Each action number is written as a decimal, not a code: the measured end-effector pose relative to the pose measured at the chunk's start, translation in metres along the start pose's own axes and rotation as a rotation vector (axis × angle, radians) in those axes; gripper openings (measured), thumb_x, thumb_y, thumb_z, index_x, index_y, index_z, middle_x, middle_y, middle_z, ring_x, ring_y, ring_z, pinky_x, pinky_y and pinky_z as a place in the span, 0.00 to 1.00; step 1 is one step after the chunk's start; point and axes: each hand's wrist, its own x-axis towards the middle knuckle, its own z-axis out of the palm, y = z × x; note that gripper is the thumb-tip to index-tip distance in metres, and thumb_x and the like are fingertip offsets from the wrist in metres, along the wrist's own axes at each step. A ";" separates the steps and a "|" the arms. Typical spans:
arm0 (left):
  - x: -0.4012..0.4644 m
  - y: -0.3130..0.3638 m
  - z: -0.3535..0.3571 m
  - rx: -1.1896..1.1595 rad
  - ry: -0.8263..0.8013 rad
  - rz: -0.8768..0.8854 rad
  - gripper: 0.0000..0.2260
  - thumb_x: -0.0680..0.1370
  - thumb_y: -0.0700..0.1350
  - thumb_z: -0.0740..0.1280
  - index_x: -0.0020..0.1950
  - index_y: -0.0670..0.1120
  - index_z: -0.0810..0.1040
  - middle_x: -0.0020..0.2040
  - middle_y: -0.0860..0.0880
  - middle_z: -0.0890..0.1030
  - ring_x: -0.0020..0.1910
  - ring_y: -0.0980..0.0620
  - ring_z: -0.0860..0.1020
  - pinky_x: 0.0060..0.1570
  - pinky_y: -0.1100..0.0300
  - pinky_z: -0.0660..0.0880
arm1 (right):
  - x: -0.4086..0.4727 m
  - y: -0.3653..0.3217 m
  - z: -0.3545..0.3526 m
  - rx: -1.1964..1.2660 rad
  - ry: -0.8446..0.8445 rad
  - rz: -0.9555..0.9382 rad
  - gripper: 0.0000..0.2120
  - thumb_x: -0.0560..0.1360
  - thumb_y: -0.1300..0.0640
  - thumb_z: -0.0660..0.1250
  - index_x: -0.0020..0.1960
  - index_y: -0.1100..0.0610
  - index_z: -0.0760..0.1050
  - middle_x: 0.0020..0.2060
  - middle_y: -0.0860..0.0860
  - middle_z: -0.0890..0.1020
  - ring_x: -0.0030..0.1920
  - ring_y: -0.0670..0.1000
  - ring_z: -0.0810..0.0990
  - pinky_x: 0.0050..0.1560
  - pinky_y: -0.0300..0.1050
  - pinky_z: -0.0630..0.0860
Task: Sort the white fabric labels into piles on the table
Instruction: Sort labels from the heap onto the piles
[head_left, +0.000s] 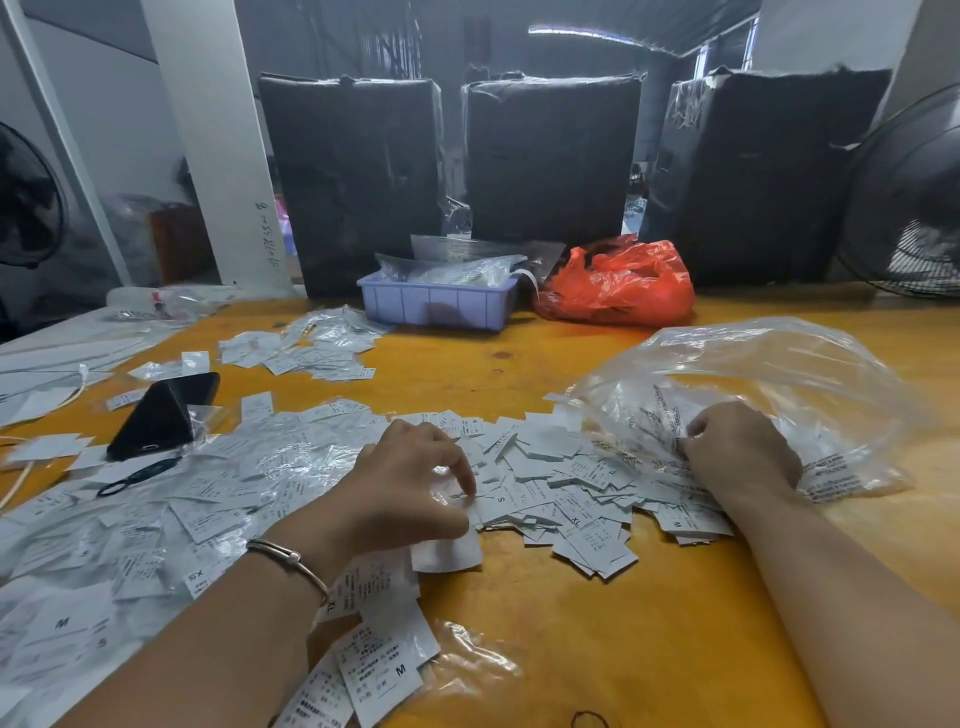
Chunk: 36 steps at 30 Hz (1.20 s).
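White fabric labels (550, 483) printed with size letters lie in a loose heap across the middle of the orange table (649, 649). My left hand (410, 478) hovers over the heap, its curled fingers pinching a label at the fingertips, with a small stack of labels (447, 553) under the palm. My right hand (737, 447) grips the mouth of a large clear plastic bag (769, 374) that labels spill out of. Another spread of labels in clear sleeves (130, 525) covers the left side. A smaller pile (306, 353) lies further back.
A black phone (161, 415) and a black hair clip (137, 475) rest on the left spread. A lavender plastic bin (436, 304) and a red plastic bag (618, 286) sit at the back, before three black-wrapped bales (550, 156). A fan (914, 197) stands at the right.
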 end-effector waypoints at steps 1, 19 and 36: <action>0.000 0.000 0.000 -0.012 0.007 0.015 0.08 0.65 0.51 0.69 0.43 0.59 0.79 0.57 0.62 0.71 0.61 0.59 0.62 0.66 0.50 0.62 | 0.000 0.000 0.001 0.027 0.012 0.002 0.06 0.74 0.61 0.66 0.43 0.53 0.81 0.44 0.55 0.81 0.40 0.57 0.74 0.39 0.45 0.69; 0.003 -0.005 0.008 -0.089 0.078 0.131 0.04 0.69 0.50 0.74 0.42 0.57 0.81 0.54 0.65 0.73 0.59 0.64 0.65 0.59 0.59 0.64 | 0.001 -0.001 0.002 0.049 -0.012 -0.066 0.08 0.75 0.58 0.67 0.54 0.52 0.77 0.55 0.53 0.79 0.49 0.57 0.76 0.41 0.43 0.68; 0.003 -0.005 0.001 -0.040 -0.077 0.176 0.09 0.64 0.60 0.77 0.35 0.58 0.81 0.51 0.65 0.74 0.58 0.67 0.65 0.53 0.66 0.66 | 0.002 0.001 0.003 0.422 0.300 -0.086 0.06 0.75 0.61 0.65 0.39 0.56 0.75 0.41 0.59 0.81 0.41 0.60 0.76 0.40 0.49 0.73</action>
